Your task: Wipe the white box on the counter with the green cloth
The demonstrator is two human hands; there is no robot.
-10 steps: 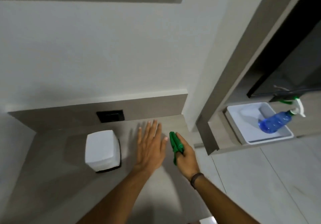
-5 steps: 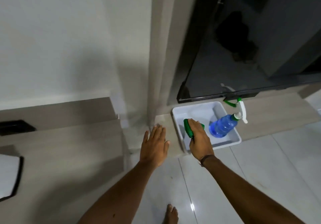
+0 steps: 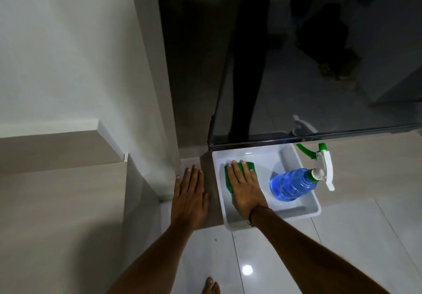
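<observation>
Flat palm on the cloth, down in the tray.

Our right hand (image 3: 245,191) has its fingers (image 3: 235,171) spread flat, pressing the folded green cloth (image 3: 228,179) against the floor of the shallow white plastic tray (image 3: 306,211). Our left hand (image 3: 190,193) lies open, fingers together, on the pale bench (image 3: 57,202) beside it. A blue spray bottle with a white-and-green trigger (image 3: 294,183) leans in the tray's right half.

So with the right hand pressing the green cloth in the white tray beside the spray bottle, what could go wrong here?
1. The right hand wipes with the green cloth close to the spray bottle lying in the white tray; a wide stroke may knock it.
2. The tray's near edge looks close to the ledge's edge; pushing might slide it off.
</observation>
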